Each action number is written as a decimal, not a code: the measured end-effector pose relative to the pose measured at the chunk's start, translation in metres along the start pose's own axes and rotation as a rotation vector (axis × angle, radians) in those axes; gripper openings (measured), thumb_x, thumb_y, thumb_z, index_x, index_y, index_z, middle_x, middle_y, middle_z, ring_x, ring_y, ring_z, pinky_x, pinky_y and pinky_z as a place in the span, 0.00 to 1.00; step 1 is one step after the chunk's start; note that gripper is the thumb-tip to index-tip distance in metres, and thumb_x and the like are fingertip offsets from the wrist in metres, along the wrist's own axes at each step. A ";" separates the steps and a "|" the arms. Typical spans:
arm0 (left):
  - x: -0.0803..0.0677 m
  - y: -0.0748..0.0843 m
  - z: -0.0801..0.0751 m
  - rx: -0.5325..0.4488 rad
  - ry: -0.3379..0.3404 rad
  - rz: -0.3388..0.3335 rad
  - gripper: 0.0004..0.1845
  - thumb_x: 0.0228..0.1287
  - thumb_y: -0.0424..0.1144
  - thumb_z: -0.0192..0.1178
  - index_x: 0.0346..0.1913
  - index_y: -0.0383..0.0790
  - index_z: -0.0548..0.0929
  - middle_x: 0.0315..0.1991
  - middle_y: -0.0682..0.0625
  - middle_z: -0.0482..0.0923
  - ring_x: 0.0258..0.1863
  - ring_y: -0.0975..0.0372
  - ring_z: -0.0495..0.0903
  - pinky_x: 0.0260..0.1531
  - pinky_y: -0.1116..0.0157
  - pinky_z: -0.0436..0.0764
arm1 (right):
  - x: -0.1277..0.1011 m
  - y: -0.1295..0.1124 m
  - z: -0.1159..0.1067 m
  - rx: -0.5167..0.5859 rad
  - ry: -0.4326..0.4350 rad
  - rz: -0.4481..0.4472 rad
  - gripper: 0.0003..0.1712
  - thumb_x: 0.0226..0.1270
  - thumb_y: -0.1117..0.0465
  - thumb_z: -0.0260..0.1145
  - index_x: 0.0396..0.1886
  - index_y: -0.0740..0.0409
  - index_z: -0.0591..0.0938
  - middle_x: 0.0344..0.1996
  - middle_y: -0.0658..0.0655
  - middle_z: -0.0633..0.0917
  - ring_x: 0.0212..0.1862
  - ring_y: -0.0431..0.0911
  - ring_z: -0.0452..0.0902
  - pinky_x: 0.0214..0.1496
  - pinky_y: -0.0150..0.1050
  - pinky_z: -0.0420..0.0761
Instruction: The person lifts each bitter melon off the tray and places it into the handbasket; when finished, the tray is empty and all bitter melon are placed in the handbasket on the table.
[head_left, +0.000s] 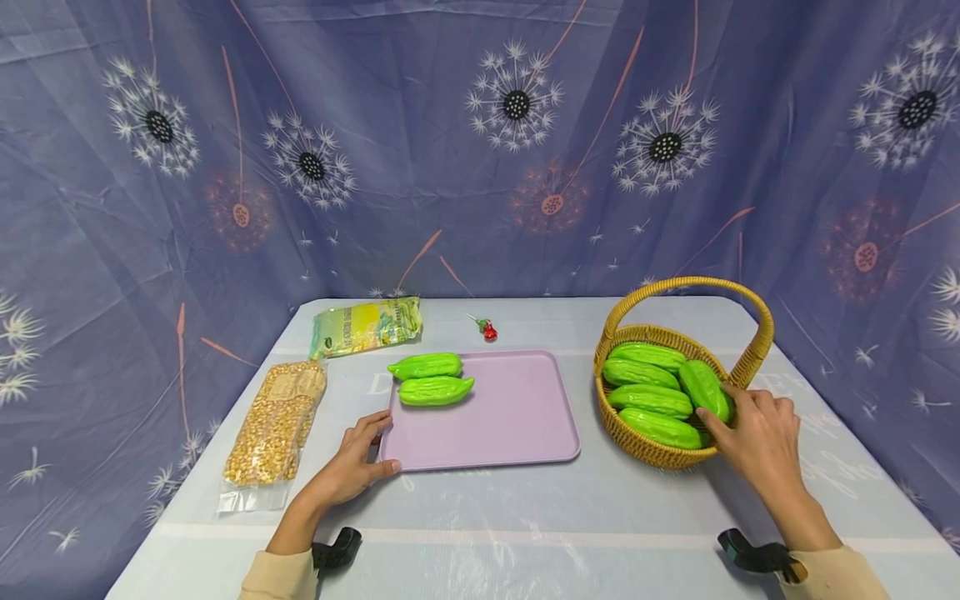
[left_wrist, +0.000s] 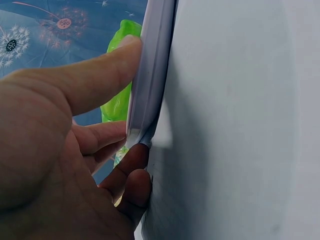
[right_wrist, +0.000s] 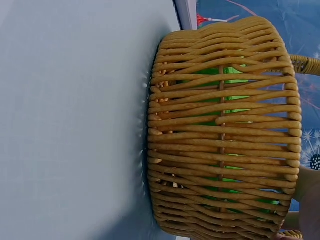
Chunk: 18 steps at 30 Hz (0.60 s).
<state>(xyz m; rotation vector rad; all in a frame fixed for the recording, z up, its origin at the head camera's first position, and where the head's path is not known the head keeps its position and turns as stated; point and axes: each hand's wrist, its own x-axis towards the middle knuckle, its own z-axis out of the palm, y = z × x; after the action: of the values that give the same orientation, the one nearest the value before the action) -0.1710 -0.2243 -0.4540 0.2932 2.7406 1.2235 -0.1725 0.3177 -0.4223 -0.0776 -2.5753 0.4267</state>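
- A bag of corn kernels (head_left: 275, 425) lies at the left of the head view, and a green-yellow packet (head_left: 367, 326) sits above it, near the table's far edge; a small red sweet (head_left: 489, 330) lies at upper centre, just past the tray; none of these blocks either hand.
- Two green gourds (head_left: 431, 379) lie side by side in the upper-left corner of the lilac tray (head_left: 517, 417), which sits in the middle of the frame.
- My left hand (head_left: 352, 467) grips the tray's lower-left corner; in the left wrist view my thumb (left_wrist: 100, 75) lies along the rim and my fingers curl under the edge.
- The wicker basket (head_left: 660, 454) stands at the right of the head view, well apart from the tray; its handle arches over four gourds packed inside.
- My right hand (head_left: 757, 437) rests at the basket's lower-right rim, fingers curled over the rightmost gourd (head_left: 705, 389); that gourd lies directly under my fingertips, leaning on the others.
- In the right wrist view the basket wall (right_wrist: 220, 135) fills the frame, green showing through the weave; my grip itself is barely visible there.
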 end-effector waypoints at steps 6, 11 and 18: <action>0.000 -0.001 0.000 0.007 0.003 -0.002 0.40 0.56 0.43 0.66 0.69 0.36 0.61 0.71 0.45 0.54 0.66 0.47 0.58 0.61 0.45 0.63 | -0.003 0.002 0.000 0.027 0.033 -0.030 0.27 0.55 0.59 0.69 0.53 0.68 0.77 0.40 0.74 0.75 0.38 0.65 0.62 0.38 0.56 0.56; 0.000 0.000 0.000 0.008 0.006 0.002 0.40 0.56 0.42 0.66 0.69 0.35 0.61 0.71 0.45 0.54 0.66 0.47 0.57 0.62 0.45 0.63 | -0.004 0.003 0.002 0.019 0.048 -0.061 0.26 0.53 0.61 0.70 0.51 0.69 0.77 0.39 0.74 0.75 0.38 0.66 0.63 0.37 0.56 0.56; -0.001 -0.001 0.000 0.010 0.013 0.013 0.40 0.56 0.42 0.67 0.69 0.34 0.61 0.71 0.44 0.55 0.65 0.46 0.58 0.61 0.45 0.64 | -0.001 0.002 0.003 0.004 0.032 -0.061 0.27 0.50 0.63 0.71 0.50 0.71 0.77 0.41 0.75 0.73 0.41 0.67 0.60 0.39 0.58 0.56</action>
<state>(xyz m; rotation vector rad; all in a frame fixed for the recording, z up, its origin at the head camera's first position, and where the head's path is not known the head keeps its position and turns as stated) -0.1702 -0.2246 -0.4549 0.3061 2.7606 1.2202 -0.1735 0.3188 -0.4260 -0.0048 -2.5386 0.4045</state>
